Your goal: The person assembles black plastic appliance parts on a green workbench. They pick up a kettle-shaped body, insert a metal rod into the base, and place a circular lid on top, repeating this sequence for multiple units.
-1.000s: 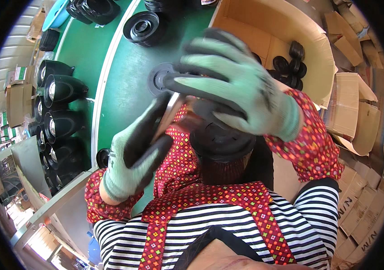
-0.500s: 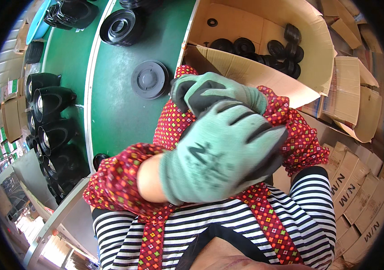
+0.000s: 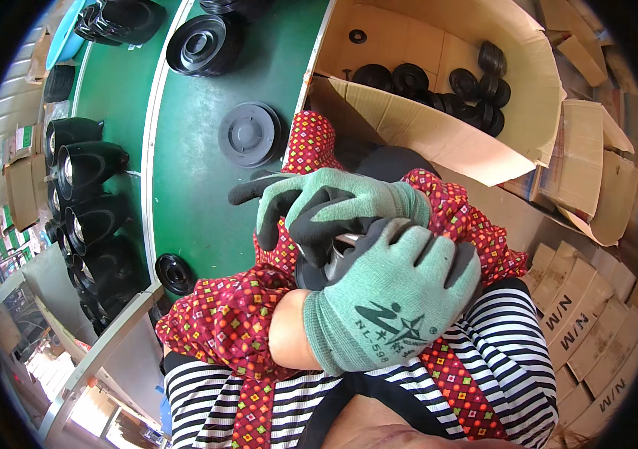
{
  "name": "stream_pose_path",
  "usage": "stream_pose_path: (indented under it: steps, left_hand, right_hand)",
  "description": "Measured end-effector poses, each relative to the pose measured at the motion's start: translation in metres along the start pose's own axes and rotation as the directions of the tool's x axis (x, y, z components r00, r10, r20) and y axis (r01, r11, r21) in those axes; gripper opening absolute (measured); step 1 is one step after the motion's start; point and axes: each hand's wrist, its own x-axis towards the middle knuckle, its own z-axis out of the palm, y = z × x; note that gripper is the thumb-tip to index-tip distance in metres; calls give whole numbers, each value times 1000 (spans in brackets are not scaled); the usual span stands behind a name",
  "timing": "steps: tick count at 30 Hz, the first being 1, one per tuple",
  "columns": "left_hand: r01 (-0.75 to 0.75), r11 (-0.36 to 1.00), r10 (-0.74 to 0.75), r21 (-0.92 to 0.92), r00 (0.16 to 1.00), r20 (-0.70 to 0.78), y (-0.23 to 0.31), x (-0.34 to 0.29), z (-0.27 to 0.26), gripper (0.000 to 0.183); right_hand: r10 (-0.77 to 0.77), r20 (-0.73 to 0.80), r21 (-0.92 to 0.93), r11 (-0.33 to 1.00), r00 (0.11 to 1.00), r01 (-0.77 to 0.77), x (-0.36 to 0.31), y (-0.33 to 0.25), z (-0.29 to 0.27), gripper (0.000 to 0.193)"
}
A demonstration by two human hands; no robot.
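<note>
Both my hands wear green knit gloves with dark-coated fingers, and they meet over my lap. My left hand (image 3: 394,299) is the nearer one, its back turned up and its fingers wrapped round a black piece with a shiny metal part (image 3: 333,260). Across its far side lies my right hand (image 3: 330,206), fingers bent over the same piece, one finger sticking out to the left. The gloves cover most of the piece, so its kind does not show. Beyond them on the green table sits a flat black disc (image 3: 249,135) with a stepped rim.
Several black lamp-like cups with shiny insides (image 3: 83,172) line the left of the green table (image 3: 192,165). A black ring (image 3: 175,273) lies at its near edge, stacked round parts (image 3: 201,46) farther back. An open carton (image 3: 416,131) with black discs stands at the far right; flattened cartons (image 3: 581,322) lie nearer.
My right hand has come nearer and spread its fingers; my left hand has turned and shifted slightly right. The shiny part between them now shows. The black ring at the table edge is more visible.
</note>
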Motion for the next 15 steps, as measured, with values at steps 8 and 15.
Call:
stream_pose_path:
  steps: [8,15]
  left_hand:
    - [-246,875,221,-417,969,-108,-46,-10,-12,36]
    - [-468,351,222,-811,883,-413,-98,-64,-7,41]
  right_hand:
    - [-44,-77,-523,852,996,-3,-21,0,0,26]
    - [235,-299,-872,327,925,-365,-30,-80,6,43]
